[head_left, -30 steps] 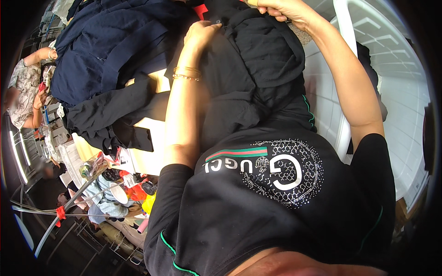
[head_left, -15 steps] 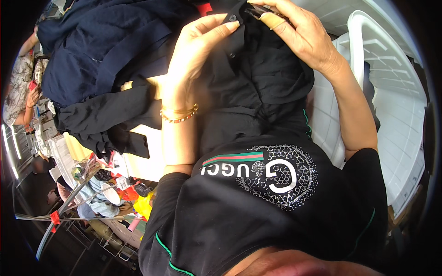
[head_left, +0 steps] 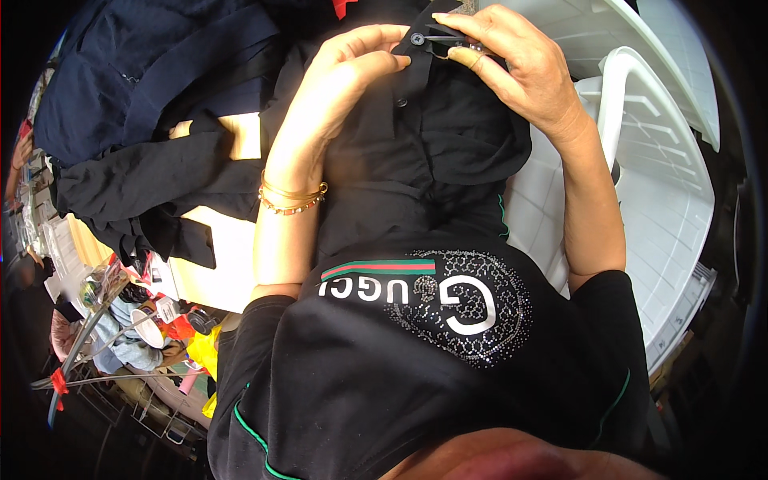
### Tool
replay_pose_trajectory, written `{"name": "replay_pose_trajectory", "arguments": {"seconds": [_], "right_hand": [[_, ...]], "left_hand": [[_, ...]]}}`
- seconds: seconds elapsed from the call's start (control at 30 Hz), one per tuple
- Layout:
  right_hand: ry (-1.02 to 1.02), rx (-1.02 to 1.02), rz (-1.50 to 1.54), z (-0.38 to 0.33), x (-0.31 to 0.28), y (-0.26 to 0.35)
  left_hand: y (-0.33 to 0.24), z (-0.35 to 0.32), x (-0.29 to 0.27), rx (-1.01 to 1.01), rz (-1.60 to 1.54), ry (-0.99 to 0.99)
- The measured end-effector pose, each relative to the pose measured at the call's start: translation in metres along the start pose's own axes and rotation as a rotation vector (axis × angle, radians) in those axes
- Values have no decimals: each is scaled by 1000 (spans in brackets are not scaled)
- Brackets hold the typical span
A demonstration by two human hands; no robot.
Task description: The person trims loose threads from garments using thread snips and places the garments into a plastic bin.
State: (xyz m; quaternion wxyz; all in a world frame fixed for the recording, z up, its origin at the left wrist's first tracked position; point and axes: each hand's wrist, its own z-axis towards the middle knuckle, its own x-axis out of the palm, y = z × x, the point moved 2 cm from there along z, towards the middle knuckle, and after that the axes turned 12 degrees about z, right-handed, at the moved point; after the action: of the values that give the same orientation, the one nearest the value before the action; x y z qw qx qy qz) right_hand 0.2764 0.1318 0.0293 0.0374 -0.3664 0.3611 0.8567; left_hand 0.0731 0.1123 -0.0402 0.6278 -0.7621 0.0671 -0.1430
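A black buttoned garment (head_left: 472, 132) lies across my lap and up to the top of the view. My left hand (head_left: 340, 84) pinches the edge of its button strip between thumb and fingers, beside a dark button (head_left: 417, 38). Another button (head_left: 402, 102) shows lower on the strip. Small thread snips (head_left: 454, 40) are held in my right hand (head_left: 524, 72), between thumb and fingers. Their thin metal blades point left, with the tips at or very near the upper button. Whether a thread lies between the blades is too small to tell.
A heap of navy cloth (head_left: 136, 80) covers the left of a light wooden table (head_left: 216, 272), with a black sleeve-like piece (head_left: 144, 172) draped before it. At my right stands a white plastic basket (head_left: 660, 184). Mixed clutter (head_left: 148, 328) and a metal bar (head_left: 120, 376) are at lower left.
The blades of the snips now show plainly against the button, where before they were mostly hidden by my right hand. The whole view has shifted, so most things sit further left.
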Motion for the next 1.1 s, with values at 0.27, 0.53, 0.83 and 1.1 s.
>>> {"name": "replay_pose_trajectory", "arguments": {"seconds": [0.27, 0.53, 0.83, 1.1], "right_hand": [[18, 57, -136, -21, 18, -24], [-3, 64, -212, -20, 20, -21], [12, 79, -234, -21, 23, -19], [-33, 80, -139, -22, 24, -23]], "left_hand": [[-5, -3, 4, 59, 47, -30], [-6, -3, 4, 56, 110, -35], [-5, -4, 3, 76, 86, -76], [-2, -3, 3, 57, -2, -134]]}}
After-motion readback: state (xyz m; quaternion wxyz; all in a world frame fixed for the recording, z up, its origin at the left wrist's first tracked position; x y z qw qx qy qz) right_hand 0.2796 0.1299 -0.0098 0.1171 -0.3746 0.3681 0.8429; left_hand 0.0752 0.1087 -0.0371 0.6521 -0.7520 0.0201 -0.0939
